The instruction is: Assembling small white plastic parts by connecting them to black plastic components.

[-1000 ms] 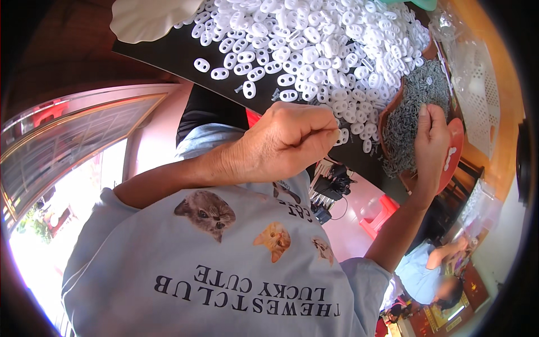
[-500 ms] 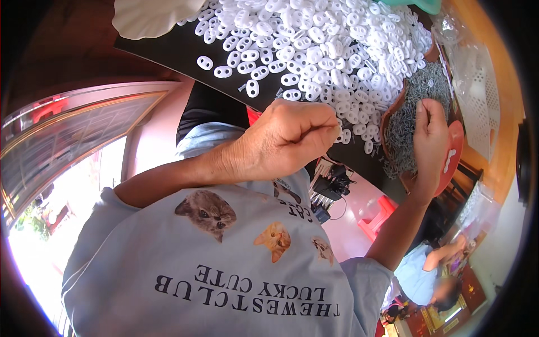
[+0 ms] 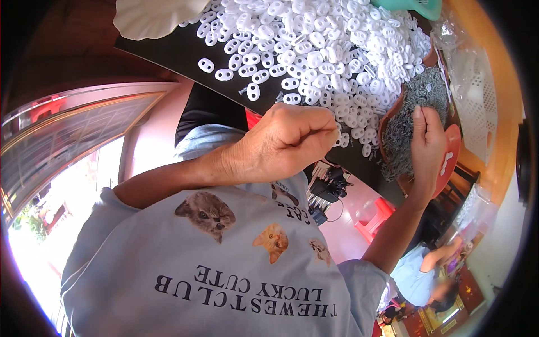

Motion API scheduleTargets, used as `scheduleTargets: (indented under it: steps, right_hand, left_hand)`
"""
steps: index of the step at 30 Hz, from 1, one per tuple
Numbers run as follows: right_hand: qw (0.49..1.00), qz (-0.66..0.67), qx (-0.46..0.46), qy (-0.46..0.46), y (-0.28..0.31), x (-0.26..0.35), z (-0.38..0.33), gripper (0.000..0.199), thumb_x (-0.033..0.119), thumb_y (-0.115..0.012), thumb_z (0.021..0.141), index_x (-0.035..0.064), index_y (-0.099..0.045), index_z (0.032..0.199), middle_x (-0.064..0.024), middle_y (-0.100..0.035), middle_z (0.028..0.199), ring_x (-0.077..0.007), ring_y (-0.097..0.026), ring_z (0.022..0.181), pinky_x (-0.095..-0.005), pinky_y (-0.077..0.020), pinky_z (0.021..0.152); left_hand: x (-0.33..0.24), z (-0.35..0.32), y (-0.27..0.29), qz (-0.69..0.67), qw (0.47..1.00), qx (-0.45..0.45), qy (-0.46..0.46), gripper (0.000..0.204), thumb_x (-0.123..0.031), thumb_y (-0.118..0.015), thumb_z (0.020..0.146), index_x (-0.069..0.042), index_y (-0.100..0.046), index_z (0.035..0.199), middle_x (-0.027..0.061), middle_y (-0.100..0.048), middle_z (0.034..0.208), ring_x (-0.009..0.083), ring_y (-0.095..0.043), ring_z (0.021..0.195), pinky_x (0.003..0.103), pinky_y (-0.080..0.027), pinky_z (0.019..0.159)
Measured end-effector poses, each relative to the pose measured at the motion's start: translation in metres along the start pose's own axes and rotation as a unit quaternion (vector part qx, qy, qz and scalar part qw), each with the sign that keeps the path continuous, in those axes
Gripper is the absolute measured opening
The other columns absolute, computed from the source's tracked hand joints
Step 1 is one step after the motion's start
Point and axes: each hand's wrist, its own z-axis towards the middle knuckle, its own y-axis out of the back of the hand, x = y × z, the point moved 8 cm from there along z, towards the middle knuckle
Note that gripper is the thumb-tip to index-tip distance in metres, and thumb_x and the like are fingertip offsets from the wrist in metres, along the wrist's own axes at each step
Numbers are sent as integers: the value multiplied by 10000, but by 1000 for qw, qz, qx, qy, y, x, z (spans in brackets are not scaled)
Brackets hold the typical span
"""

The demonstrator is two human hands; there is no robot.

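Note:
A large heap of small white oval plastic pieces with two holes each (image 3: 331, 45) covers the dark table (image 3: 174, 59). My left hand (image 3: 295, 137) is closed in front of the heap's near edge, thumb and fingers pressed together. A bit of white shows by its fingertips, but whether it is held I cannot make out. To the right, a brown tray (image 3: 387, 126) holds a mass of small grey screws (image 3: 407, 126). Over the screws, my right hand (image 3: 429, 143) has its thumb and forefinger pinched together; whatever may be between them is too small to see.
Beside my right hand is a red plate (image 3: 450, 147) with a few white pieces. A cream scalloped dish (image 3: 157, 19) and a green container (image 3: 424, 7) stand at the far side. Clear plastic bags (image 3: 455, 50) lie right. A red stool (image 3: 375, 216) and another person (image 3: 418, 275) are beyond.
My right hand has shifted slightly down and toward me over the screws, still pinched. My left hand stays closed in nearly the same place.

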Motion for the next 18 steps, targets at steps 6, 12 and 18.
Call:
scheduleTargets:
  steps: [6,12,18]
  right_hand:
    - [996,78,-24,-45,8,11,-8,141,153,-563,967,13,-575,956,19,-496,747,-60,-407,687,-221,-353,617]
    - [979,183,76,55,-1,79,-13,60,37,-561,933,-8,-540,899,-44,-495,742,-113,-438,626,-245,-371,568]
    - [934,296,150,134,-20,126,-18,100,-14,-592,876,-14,-504,828,-72,-427,685,-173,-405,567,-289,-338,530]
  left_hand:
    - [2,0,0,-24,1000,4,17,160,-104,-507,985,10,-577,898,3,-559,712,46,-488,613,215,-412,546]
    - [6,0,0,-114,992,0,57,163,-122,-505,994,-8,-575,901,3,-565,743,49,-494,637,207,-410,575]
    - [6,-5,-5,-180,978,40,99,165,-122,-478,1004,-3,-555,920,9,-542,749,68,-461,646,224,-390,597]
